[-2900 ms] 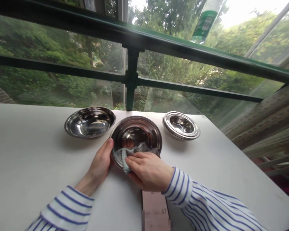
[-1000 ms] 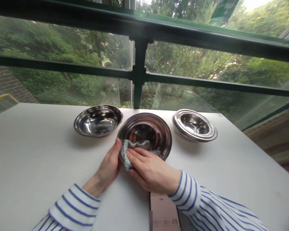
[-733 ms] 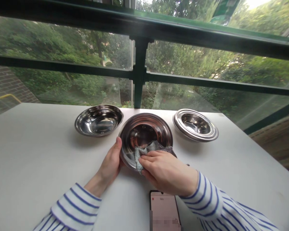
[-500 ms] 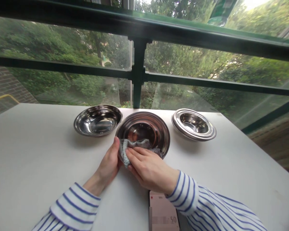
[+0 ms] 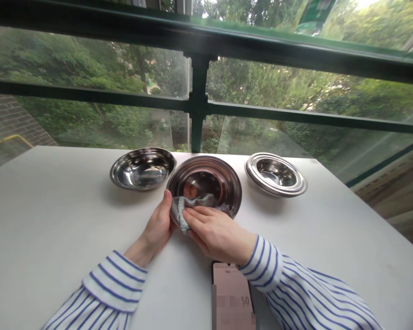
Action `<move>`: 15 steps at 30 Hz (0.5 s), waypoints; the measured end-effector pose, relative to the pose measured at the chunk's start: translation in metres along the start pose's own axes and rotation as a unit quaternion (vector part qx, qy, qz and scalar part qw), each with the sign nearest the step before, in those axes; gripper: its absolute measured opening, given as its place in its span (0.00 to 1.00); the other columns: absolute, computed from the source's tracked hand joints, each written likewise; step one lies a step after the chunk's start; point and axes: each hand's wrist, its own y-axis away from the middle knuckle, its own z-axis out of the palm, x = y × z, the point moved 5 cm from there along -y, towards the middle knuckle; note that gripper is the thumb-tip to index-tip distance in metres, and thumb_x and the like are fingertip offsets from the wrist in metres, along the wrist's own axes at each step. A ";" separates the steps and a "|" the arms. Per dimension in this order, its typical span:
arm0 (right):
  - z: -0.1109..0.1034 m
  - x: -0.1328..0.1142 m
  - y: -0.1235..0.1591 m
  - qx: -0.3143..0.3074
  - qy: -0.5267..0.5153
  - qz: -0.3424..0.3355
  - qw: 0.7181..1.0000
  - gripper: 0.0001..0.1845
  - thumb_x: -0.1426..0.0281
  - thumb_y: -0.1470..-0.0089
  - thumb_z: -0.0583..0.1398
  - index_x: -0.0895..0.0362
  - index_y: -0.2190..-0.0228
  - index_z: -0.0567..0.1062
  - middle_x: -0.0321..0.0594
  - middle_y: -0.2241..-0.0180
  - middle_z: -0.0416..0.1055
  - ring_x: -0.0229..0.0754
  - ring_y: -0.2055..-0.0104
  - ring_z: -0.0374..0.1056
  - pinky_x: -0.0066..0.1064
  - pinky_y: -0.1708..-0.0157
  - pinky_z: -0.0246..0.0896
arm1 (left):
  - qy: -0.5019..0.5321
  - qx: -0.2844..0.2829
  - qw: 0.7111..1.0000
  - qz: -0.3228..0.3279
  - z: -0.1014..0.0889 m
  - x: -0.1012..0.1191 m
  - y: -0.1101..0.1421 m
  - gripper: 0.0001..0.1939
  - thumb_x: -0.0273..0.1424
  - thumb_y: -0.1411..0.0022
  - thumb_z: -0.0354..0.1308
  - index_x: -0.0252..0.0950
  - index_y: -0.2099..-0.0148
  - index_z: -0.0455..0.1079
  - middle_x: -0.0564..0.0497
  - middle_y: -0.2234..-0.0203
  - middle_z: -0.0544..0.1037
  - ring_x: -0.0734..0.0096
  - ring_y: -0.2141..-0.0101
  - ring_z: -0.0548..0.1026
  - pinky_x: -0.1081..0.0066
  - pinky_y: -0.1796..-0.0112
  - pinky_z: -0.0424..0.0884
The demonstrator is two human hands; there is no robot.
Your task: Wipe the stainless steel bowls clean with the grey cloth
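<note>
On a table (image 5: 55, 215), three steel bowls (image 5: 204, 176), two hands (image 5: 218, 238), one greyish cloth (image 5: 192, 201)

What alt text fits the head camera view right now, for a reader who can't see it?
A right hand presses a grey cloth into a stainless steel bowl whose rim the left hand holds, on a white table. A steel bowl sits left, another right, and a phone lies in front.
</note>
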 end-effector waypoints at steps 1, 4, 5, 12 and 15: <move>0.001 0.000 0.000 -0.001 0.000 -0.001 1.000 0.21 0.69 0.40 0.48 0.65 0.47 0.60 0.51 0.48 0.65 0.46 0.46 0.58 0.37 0.50 0.57 | 0.002 -0.005 1.000 -0.001 0.000 0.000 0.000 0.24 0.45 0.39 0.48 0.33 0.51 0.71 0.45 0.58 0.78 0.60 0.51 0.71 0.64 0.49 0.65; -0.004 0.000 0.006 -0.038 0.010 0.009 0.999 0.18 0.70 0.41 0.48 0.65 0.51 0.64 0.49 0.53 0.69 0.45 0.52 0.63 0.35 0.53 0.59 | 0.007 -0.011 1.000 0.008 0.001 0.000 0.002 0.23 0.45 0.39 0.49 0.35 0.50 0.70 0.47 0.56 0.78 0.61 0.50 0.70 0.64 0.48 0.64; -0.007 0.000 0.009 -0.055 0.018 0.018 0.998 0.16 0.71 0.41 0.49 0.64 0.54 0.66 0.48 0.56 0.71 0.45 0.55 0.65 0.35 0.55 0.60 | 0.007 -0.010 1.000 0.014 0.001 0.000 0.002 0.23 0.45 0.40 0.49 0.36 0.50 0.70 0.47 0.56 0.77 0.61 0.49 0.69 0.64 0.48 0.63; -0.014 -0.002 0.019 -0.100 0.071 0.057 0.991 0.09 0.72 0.45 0.52 0.63 0.67 0.71 0.46 0.69 0.72 0.45 0.67 0.66 0.36 0.67 0.59 | -0.014 -0.004 0.999 0.036 0.001 -0.001 0.003 0.26 0.46 0.41 0.50 0.36 0.47 0.68 0.47 0.52 0.75 0.58 0.46 0.65 0.62 0.45 0.58; -0.008 -0.006 0.010 -0.049 0.048 0.032 0.997 0.14 0.71 0.43 0.49 0.65 0.60 0.69 0.49 0.63 0.72 0.46 0.62 0.65 0.37 0.63 0.61 | -0.019 -0.011 0.999 0.046 -0.001 -0.001 0.002 0.25 0.46 0.40 0.48 0.38 0.46 0.67 0.48 0.50 0.74 0.59 0.46 0.65 0.63 0.45 0.58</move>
